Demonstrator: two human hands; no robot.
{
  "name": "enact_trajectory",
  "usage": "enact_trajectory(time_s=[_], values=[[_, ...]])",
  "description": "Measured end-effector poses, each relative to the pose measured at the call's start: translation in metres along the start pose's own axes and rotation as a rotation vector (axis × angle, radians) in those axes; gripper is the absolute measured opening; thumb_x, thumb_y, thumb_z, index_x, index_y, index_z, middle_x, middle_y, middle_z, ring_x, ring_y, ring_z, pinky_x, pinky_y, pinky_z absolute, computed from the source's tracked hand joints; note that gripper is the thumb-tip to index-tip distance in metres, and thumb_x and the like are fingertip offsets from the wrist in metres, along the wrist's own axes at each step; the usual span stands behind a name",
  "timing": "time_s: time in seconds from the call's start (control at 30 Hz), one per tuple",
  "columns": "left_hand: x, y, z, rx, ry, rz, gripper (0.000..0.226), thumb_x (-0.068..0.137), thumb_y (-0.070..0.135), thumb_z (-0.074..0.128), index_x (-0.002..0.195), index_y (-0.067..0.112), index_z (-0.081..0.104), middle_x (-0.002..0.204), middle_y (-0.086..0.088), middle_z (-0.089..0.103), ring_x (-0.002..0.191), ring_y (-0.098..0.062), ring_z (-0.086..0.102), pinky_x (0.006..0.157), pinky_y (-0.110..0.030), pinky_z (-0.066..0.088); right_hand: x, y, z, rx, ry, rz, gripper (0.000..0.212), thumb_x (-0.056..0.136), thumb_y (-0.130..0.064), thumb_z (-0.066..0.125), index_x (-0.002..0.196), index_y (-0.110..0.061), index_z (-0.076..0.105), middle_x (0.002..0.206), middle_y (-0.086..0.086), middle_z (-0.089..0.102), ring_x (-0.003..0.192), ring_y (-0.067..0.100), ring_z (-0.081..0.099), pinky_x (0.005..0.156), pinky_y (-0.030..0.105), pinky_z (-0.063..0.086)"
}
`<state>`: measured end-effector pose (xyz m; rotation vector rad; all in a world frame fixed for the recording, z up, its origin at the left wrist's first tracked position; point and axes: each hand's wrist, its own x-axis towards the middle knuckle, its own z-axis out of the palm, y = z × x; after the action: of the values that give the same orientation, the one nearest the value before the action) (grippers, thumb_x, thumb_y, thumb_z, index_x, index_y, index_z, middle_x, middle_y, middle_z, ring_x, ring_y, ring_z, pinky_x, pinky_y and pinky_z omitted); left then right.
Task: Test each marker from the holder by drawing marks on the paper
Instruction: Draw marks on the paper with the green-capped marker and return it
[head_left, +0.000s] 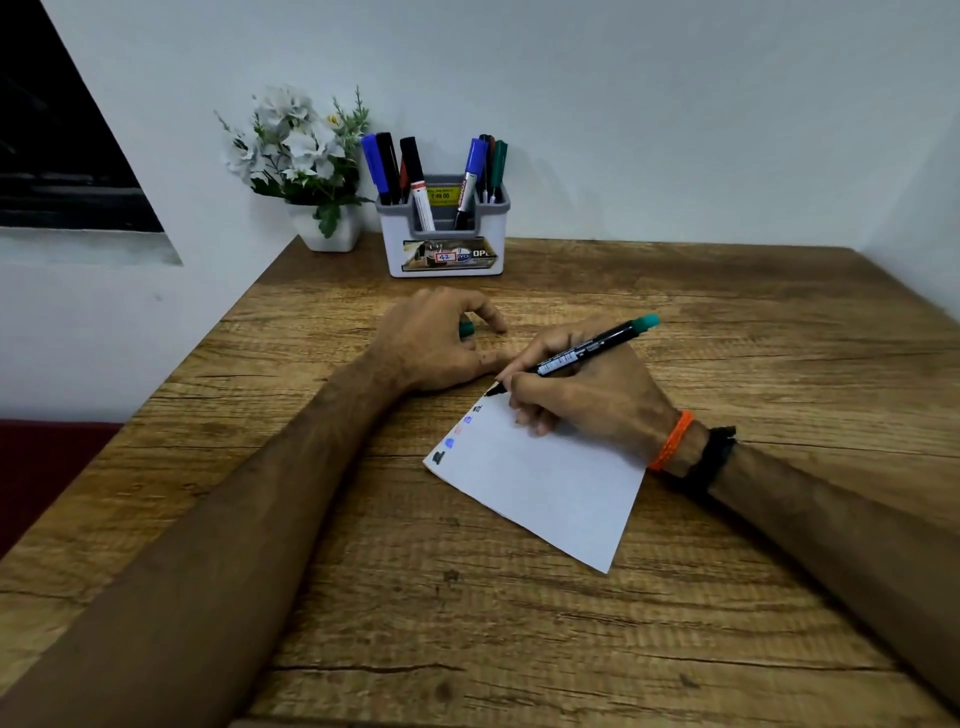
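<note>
A white sheet of paper (545, 483) lies tilted on the wooden table (519, 623), with several small coloured marks along its upper left edge. My right hand (587, 395) grips a black marker with a green end (587, 353), its tip touching the paper's far corner. My left hand (436, 343) rests on the table beside that corner and holds the marker's green cap (466, 329) in curled fingers. The white and grey holder (447, 244) stands at the back of the table with several blue, black, red and green markers (415, 171) in it.
A white pot of artificial white flowers (311, 171) stands left of the holder against the wall. The table's left edge runs diagonally toward the wall. An orange band and a black strap sit on my right wrist.
</note>
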<state>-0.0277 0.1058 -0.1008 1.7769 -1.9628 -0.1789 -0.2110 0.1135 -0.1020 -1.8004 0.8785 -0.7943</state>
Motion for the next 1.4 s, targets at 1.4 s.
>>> enact_trajectory(time_s=[1.4], values=[[0.0021,-0.0014,-0.0002,0.032,-0.058,-0.022,0.032,0.075,0.055,0.071,0.102,0.037,0.066,0.117,0.008,0.064,0.102,-0.012,0.057,0.088,-0.038,0.049,-0.002,-0.0004,0.001,-0.035,0.028,0.001,0.005,0.082,-0.003,0.073,0.083,0.001,0.075,0.062,0.011,0.072,0.047,0.013,0.067,0.045,0.023,0.055]])
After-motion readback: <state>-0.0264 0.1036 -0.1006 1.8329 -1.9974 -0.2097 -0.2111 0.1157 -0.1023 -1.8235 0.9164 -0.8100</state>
